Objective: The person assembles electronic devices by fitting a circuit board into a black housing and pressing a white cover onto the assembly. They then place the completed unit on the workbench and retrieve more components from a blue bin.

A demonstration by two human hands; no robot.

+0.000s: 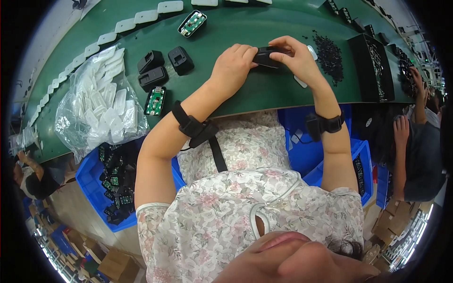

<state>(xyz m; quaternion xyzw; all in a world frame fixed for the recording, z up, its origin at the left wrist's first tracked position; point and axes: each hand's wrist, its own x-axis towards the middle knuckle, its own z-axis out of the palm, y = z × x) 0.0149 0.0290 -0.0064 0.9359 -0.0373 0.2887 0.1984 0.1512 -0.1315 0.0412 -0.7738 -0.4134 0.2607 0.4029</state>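
My left hand (233,67) and my right hand (299,60) are both closed on a black plastic housing (265,56) above the green table. The left fingers press on its left end while the right thumb and fingers grip its right end. Its underside and any small part between my fingers are hidden. Under and beside my right hand lie white plates (300,81), partly covered by it. Left of my left hand stand several black housings (180,60), and near them a housing with a green circuit board (155,101). Another open housing with a board (192,24) lies farther back.
A clear bag of white plates (106,101) lies at the left, and a curved row of white plates (125,25) runs along the back. Right of my hands are a pile of small black pieces (329,53) and a black box (365,70). Blue bins (89,181) stand below the table edge.
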